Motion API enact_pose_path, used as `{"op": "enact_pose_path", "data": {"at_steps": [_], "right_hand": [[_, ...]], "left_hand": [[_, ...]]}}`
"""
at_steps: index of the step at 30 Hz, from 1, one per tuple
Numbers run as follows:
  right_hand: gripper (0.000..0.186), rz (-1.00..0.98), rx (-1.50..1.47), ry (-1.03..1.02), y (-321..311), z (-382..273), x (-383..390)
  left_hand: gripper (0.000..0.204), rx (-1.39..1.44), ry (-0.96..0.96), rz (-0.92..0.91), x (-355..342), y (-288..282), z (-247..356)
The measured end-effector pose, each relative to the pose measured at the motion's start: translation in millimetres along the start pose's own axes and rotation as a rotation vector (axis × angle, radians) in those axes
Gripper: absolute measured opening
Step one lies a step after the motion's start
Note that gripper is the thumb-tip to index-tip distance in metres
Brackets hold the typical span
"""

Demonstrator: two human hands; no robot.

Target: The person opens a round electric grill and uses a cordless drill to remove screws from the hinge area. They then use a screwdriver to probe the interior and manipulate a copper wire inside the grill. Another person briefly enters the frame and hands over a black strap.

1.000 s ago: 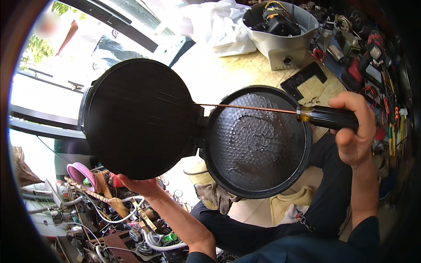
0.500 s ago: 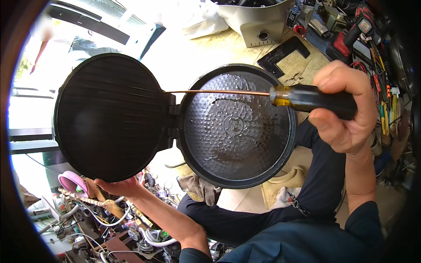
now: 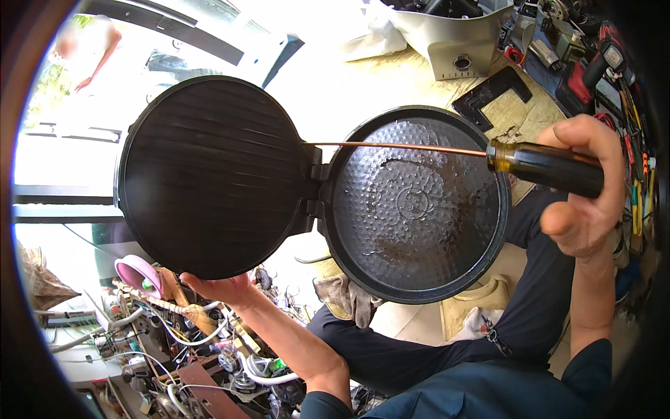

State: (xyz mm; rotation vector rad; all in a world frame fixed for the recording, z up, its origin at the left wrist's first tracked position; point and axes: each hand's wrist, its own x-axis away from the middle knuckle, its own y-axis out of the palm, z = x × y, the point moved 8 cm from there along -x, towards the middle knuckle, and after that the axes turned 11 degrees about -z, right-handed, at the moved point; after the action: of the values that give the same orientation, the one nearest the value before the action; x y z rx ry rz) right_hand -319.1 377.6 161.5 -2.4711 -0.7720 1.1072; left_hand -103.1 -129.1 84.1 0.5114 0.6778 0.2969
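Observation:
A round black double-sided pan (image 3: 419, 237) stands unfolded, its two halves joined by a hinge (image 3: 315, 183). Dents, streaks and wet-looking shiny marks cover its right half. Faint lines cross the left half (image 3: 209, 174), which my left hand (image 3: 222, 288) supports at its lower edge; the fingers behind it are hidden. In my right hand (image 3: 593, 185) is a screwdriver (image 3: 544, 166) with a dark amber handle, the fingers curled round it and the thumb below, off the handle. Its long copper-coloured shaft spans the right half, with the tip near the left half's edge by the hinge.
A silver metal housing (image 3: 453, 42) and a black bracket-shaped plate (image 3: 492, 96) lie on the wooden bench beyond. A red-and-black cordless drill (image 3: 593, 70) and hand tools crowd the right. Cables and scrap parts (image 3: 230, 363) pile at lower left. A person's arm (image 3: 105, 59) shows at upper left.
The whole scene sits farther right in view, pan, hands and bench together. More of the person at upper left shows. My grip on pan and screwdriver stays much the same.

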Motion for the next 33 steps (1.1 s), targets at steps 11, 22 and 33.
{"op": "enact_pose_path", "data": {"at_steps": [11, 22, 33], "right_hand": [[0.054, -0.101, 0.087, 0.025, -4.2, 4.0, 4.8], [0.072, -0.097, 0.197, 0.112, -7.1, 16.1, 12.8], [0.07, -0.056, 0.123, 0.065, -3.8, 27.0, 16.9]], "left_hand": [[0.067, -0.136, 0.018, 0.091, 1.7, -6.9, 8.1], [0.068, -0.274, 0.075, 0.227, 1.1, -15.2, 17.6], [0.064, -0.2, 0.069, 0.131, -2.3, -5.7, 14.2]]}}
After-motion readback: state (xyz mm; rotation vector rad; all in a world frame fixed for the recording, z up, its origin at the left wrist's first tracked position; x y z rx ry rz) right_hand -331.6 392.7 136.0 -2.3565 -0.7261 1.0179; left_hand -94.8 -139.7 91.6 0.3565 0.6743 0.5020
